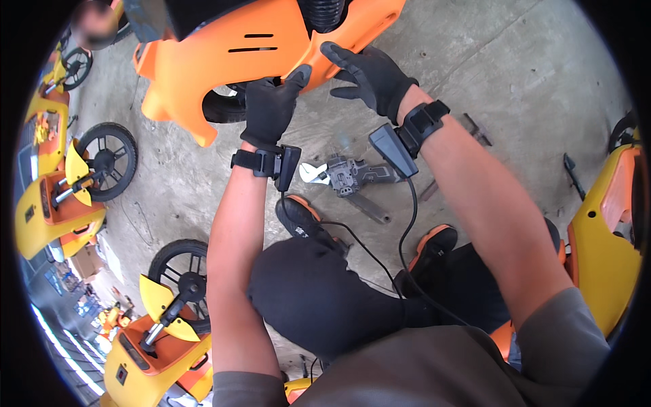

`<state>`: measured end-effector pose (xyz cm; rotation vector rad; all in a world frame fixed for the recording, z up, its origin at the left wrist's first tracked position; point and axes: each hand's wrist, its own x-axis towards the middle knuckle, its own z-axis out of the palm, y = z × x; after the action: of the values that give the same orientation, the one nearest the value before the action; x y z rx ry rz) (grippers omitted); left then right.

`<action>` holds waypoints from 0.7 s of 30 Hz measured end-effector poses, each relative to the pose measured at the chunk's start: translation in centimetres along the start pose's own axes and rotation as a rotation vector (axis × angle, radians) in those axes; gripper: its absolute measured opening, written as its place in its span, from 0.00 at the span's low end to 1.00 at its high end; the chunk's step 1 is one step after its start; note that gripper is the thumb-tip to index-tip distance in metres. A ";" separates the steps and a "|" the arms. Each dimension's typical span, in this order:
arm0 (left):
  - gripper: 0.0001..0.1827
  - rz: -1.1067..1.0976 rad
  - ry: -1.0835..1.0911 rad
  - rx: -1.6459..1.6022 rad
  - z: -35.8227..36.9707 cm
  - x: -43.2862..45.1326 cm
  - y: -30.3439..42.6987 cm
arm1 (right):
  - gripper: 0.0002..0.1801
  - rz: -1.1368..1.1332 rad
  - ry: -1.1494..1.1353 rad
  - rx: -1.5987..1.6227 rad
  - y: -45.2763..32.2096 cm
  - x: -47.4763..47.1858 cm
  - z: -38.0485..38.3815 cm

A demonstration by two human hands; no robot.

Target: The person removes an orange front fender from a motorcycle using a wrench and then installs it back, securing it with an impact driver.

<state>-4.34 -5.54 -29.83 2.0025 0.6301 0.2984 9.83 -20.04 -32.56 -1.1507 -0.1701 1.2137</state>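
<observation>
An orange plastic body panel (203, 66) of a two-wheeler spans the top of the view, with two slots in its face. My left hand (272, 107), in a black glove, grips the panel's lower edge, its thumb on the outer side and its fingers largely hidden behind. Against the panel's narrower right section rests one digit of my gloved right hand (376, 81); the other fingers are spread below the edge. Part of a black tyre (221, 108) shows under the panel. Black ribbed bellows (323, 15) rise behind it.
On the concrete floor lie an adjustable wrench (311, 173), a grey cordless power tool (346, 175) and a hammer-like tool (478, 129), partly hidden by my forearm. Yellow-and-orange two-wheelers (168, 351) stand left; a yellow body panel (605, 234) is right. A cable (407, 229) hangs from my wrist device.
</observation>
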 end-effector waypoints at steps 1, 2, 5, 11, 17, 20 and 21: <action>0.14 -0.013 0.001 -0.039 0.0 0.1 -0.4 | 0.31 -0.052 0.008 0.030 0.7 0.2 0.1; 0.14 -0.026 -0.001 -0.073 0.1 0.2 -0.6 | 0.30 -0.106 0.017 0.066 1.2 0.4 0.3; 0.17 0.024 0.065 -0.145 0.3 0.6 -1.4 | 0.27 -0.324 0.029 0.140 2.6 1.7 1.0; 0.13 0.050 0.108 -0.163 1.1 0.5 0.2 | 0.39 -0.646 0.182 0.273 5.3 4.1 2.8; 0.19 0.144 0.058 0.085 1.4 0.2 -1.3 | 0.56 -0.733 0.358 0.313 5.7 4.4 3.6; 0.18 0.223 0.062 0.180 1.6 0.2 -0.7 | 0.70 -0.587 0.391 0.335 5.8 4.0 3.7; 0.17 0.290 0.066 0.255 1.4 0.2 -0.8 | 0.72 -0.512 0.365 0.301 5.7 3.6 3.6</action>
<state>-3.81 -6.20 -31.28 2.3414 0.4333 0.4800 5.33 -15.59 -36.81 -0.9646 -0.0008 0.5436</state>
